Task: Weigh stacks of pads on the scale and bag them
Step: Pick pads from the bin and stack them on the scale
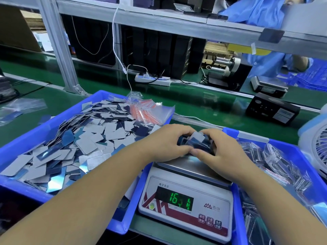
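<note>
Green-matted bench (203,106) beneath an aluminium shelf frame (58,43), with a second worker in blue at far right behind it. From left to right: a blue supply tray (23,137) heaped with loose grey and dark-blue pads (85,138), a bundle of red-striped empty bags (145,110) lying at its far corner; the scale (185,206) standing between the two trays, its green display (179,200) lit, the middle digits unclear; a second blue tray (286,147) of filled clear bags (276,161); a small white fan (316,147) at the right edge.

Above the steel pan of the scale, the left hand (169,142) and right hand (221,151) meet around a stack of pads (194,140). Both grips are closed on the stack: fingers curl over its top and sides, and the thumbs press its near edge. The stack lies directly between the two palms, at or just above the pan; whether it rests fully on the pan cannot be told.

Likely risks, as judged from this arrangement: hand pressure on the pan would falsify the reading, so the figure shown should not be trusted until both grips release. The stack appears uneven, one pale pad standing proud; squaring it loosely could let pads slide off the pan into either neighbouring tray, altering the count.
</note>
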A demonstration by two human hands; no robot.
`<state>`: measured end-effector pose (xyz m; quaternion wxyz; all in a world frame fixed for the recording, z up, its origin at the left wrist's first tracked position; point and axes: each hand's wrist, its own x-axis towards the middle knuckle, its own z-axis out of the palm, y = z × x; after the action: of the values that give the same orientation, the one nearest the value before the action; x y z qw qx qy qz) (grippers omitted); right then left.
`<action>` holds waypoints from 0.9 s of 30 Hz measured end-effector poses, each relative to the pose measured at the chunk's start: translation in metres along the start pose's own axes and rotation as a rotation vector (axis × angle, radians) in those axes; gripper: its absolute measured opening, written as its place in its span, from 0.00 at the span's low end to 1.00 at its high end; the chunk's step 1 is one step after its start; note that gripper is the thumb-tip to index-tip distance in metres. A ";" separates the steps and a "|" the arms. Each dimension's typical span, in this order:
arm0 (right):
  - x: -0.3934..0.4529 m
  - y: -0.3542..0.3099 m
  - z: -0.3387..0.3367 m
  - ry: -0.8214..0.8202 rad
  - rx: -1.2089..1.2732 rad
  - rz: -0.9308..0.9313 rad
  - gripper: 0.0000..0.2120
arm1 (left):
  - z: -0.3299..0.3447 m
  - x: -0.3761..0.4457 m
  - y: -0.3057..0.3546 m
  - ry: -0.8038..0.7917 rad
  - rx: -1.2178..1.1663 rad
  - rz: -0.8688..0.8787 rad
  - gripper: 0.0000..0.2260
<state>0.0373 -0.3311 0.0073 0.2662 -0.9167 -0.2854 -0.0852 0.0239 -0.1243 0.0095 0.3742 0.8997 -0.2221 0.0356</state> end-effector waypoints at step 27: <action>-0.006 0.000 -0.017 0.057 -0.031 -0.083 0.18 | 0.008 -0.002 0.005 0.019 0.050 -0.067 0.24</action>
<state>0.0325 -0.3434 0.0195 0.2561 -0.9054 -0.3141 -0.1266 0.0190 -0.1323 0.0063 0.3546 0.9153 -0.1875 0.0374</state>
